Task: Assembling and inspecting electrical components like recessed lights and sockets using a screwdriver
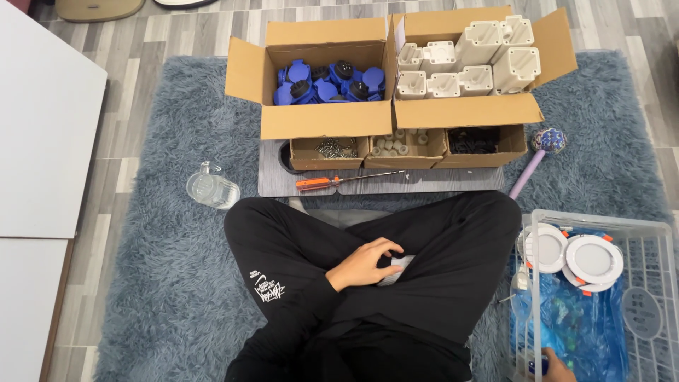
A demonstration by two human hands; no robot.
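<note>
Grey, stiff and light-looking, a small part (395,269) sat pinched by the left hand (364,264); the right hand (555,366) was mostly hidden, its grip untellable.

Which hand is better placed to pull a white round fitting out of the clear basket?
Right. The right hand is already at the basket, near the white fittings. The left hand rests on the lap, holding a small grey part.
</note>
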